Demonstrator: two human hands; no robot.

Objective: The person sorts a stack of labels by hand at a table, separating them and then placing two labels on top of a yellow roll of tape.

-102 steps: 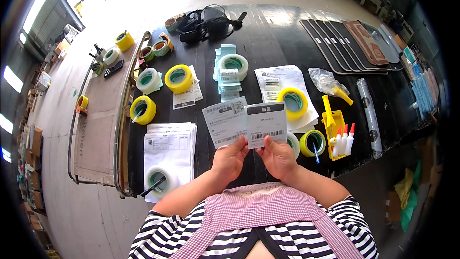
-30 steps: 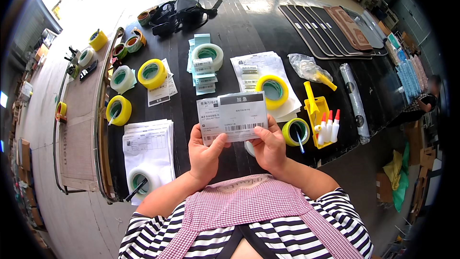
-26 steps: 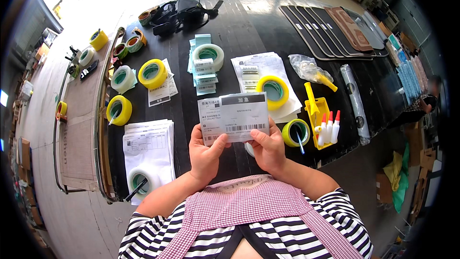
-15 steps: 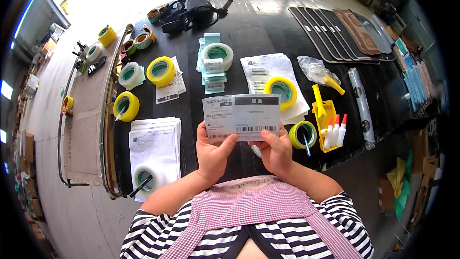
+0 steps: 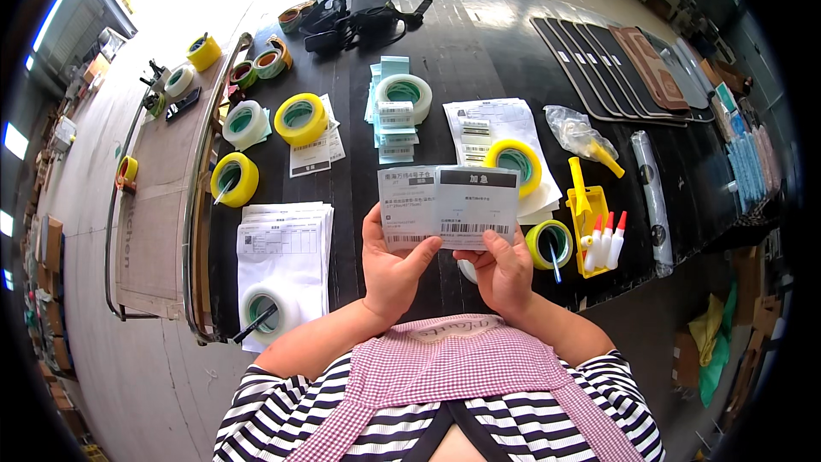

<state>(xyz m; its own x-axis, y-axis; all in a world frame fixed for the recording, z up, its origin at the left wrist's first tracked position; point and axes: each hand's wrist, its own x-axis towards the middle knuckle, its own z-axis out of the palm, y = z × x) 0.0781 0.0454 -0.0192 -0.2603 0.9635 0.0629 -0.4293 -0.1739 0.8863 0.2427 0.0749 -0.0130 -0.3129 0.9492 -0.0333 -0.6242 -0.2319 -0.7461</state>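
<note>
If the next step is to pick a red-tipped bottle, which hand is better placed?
Probably the right hand: it is nearer to the red-tipped bottles at the yellow tray, while the left hand is farther away. Both hold printed slips, so the right would likely let go first.

The right label (image 5: 478, 205) covers one edge of the left label (image 5: 408, 210); their finest print is too small to read. The left hand (image 5: 393, 263) has most fingers hidden, the right hand (image 5: 505, 272) mostly hides a roll (image 5: 467, 271), and the lower edge crops the shirt (image 5: 282, 415).
</note>
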